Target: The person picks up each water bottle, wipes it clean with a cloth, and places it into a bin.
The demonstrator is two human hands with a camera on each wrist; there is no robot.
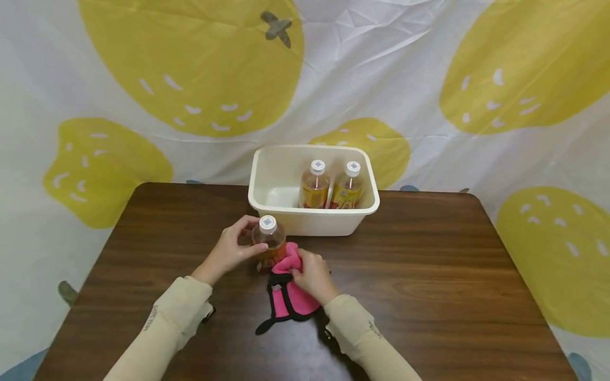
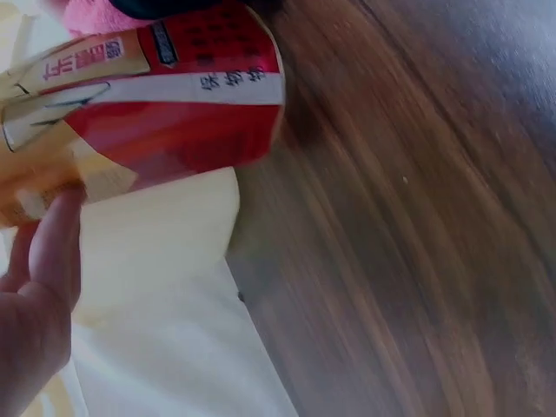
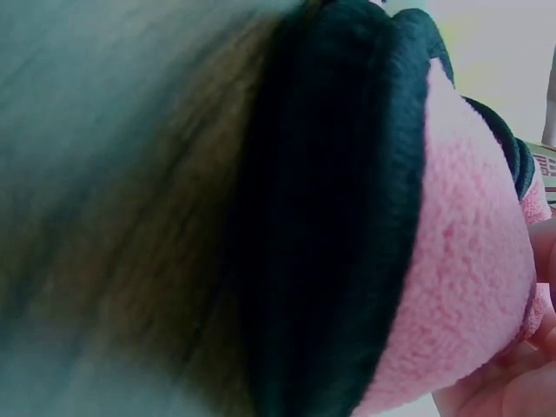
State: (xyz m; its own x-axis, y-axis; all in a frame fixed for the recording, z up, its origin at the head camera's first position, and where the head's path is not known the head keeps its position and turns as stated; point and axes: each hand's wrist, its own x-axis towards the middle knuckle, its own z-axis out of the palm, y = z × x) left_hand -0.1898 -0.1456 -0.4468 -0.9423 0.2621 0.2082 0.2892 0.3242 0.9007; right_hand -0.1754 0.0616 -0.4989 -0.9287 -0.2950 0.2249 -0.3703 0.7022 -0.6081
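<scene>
In the head view my left hand (image 1: 232, 246) grips a drink bottle (image 1: 271, 239) with a white cap, thumb in front and fingers behind. Its red and yellow label (image 2: 187, 130) fills the upper left of the left wrist view. My right hand (image 1: 314, 276) holds a bunched pink cloth (image 1: 303, 300) with black edging against the bottle's right side. Part of that cloth hangs down toward the person, and a black tab trails from its lower corner. Close up in the right wrist view, the fleecy pink fabric (image 3: 473, 252) covers much of the right hand.
Just behind the hands, a cream plastic bin (image 1: 312, 216) stands at the table's back edge. Two similar capped bottles, a left one (image 1: 315, 193) and a right one (image 1: 347, 191), stand in its right half. Behind the brown wooden table (image 1: 429, 275) hangs a fruit-patterned curtain (image 1: 381, 58).
</scene>
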